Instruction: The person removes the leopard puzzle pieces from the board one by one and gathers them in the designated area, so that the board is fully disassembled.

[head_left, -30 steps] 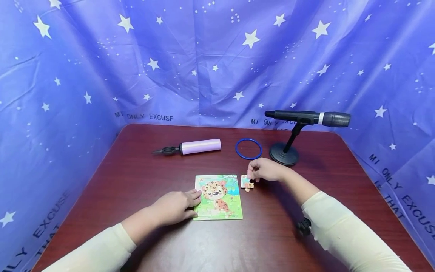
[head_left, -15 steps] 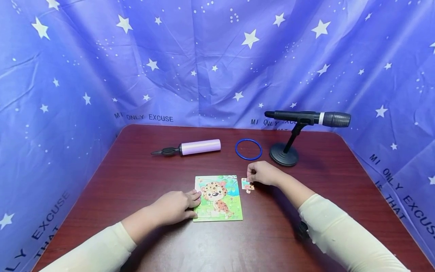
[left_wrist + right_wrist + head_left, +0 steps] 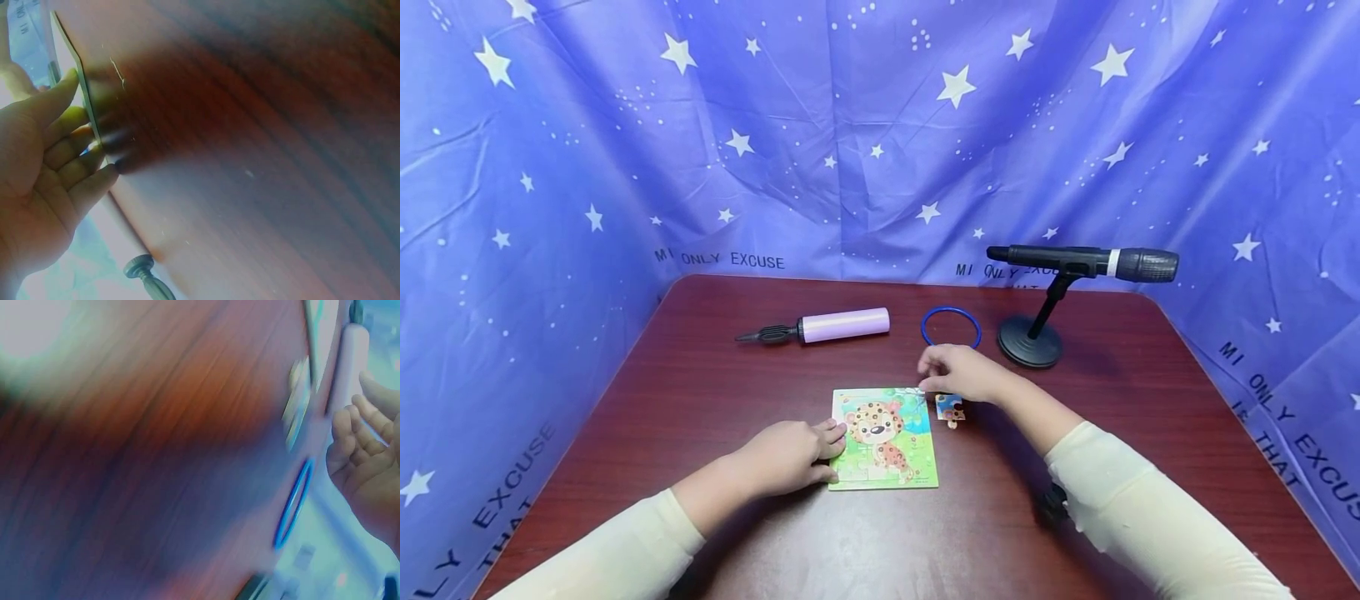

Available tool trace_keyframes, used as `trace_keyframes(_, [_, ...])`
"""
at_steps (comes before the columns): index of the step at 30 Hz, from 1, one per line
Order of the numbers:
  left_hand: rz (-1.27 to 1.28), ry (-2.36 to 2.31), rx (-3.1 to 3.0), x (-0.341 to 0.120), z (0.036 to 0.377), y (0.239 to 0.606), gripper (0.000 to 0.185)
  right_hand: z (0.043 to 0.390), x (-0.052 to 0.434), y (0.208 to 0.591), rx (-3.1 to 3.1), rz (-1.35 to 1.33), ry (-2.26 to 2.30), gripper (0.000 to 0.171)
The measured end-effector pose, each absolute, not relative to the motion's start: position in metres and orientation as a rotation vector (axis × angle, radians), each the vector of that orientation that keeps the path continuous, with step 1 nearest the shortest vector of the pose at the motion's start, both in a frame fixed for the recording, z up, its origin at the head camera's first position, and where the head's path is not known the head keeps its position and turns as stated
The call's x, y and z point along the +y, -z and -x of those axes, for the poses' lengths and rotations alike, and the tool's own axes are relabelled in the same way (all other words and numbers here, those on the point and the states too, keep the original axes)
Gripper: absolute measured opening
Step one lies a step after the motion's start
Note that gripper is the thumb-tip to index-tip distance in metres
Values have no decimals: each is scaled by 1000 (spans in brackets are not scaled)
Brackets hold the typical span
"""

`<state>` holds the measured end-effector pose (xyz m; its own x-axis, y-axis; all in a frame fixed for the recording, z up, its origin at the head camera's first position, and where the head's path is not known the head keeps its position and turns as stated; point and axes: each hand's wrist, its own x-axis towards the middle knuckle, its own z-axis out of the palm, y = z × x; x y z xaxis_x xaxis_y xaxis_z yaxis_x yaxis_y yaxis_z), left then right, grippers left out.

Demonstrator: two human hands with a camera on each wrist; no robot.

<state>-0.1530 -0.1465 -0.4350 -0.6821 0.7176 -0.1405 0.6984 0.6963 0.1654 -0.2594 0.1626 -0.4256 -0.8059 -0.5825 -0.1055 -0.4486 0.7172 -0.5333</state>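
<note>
A: How was the head view lit?

B: Brightly and evenly. A pale sheen was reflected from the near middle of the surface (image 3: 850, 550), and soft shadows were cast beside the left sleeve (image 3: 610, 550) and right sleeve (image 3: 1150, 500). The stars (image 3: 955, 86) on the backdrop (image 3: 850, 108) were crisply rendered.

A: Was such clarity found in the left wrist view?

B: No. The left side was washed out in bluish haze, and a dark shadow was thrown across the surface beside the left hand (image 3: 44, 165).

A: And in the right wrist view?

B: The upper left corner was burnt out by glare, the surface was smeared, and the puzzle pieces (image 3: 299, 403) were blurred.
</note>
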Motion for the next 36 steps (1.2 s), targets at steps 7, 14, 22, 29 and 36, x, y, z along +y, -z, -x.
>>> trace_keyframes(7, [-1140,-146,2710,-146,153,434,53,246,112,429,2478,1005,606,53])
trace_keyframes(14, [-1126,-165,2703,-145,152,433,53,241,98,433,2473,985,433,46])
trace_keyframes(22, [-1128,-152,2705,-146,153,436,53,241,95,432,2460,968,460,41])
trace_keyframes(29, [-1135,-156,2705,-146,153,434,53,241,97,436,2512,1033,422,43])
trace_keyframes(36, [-1111,-176,2701,-146,151,433,53,244,97,439,2603,998,505,30])
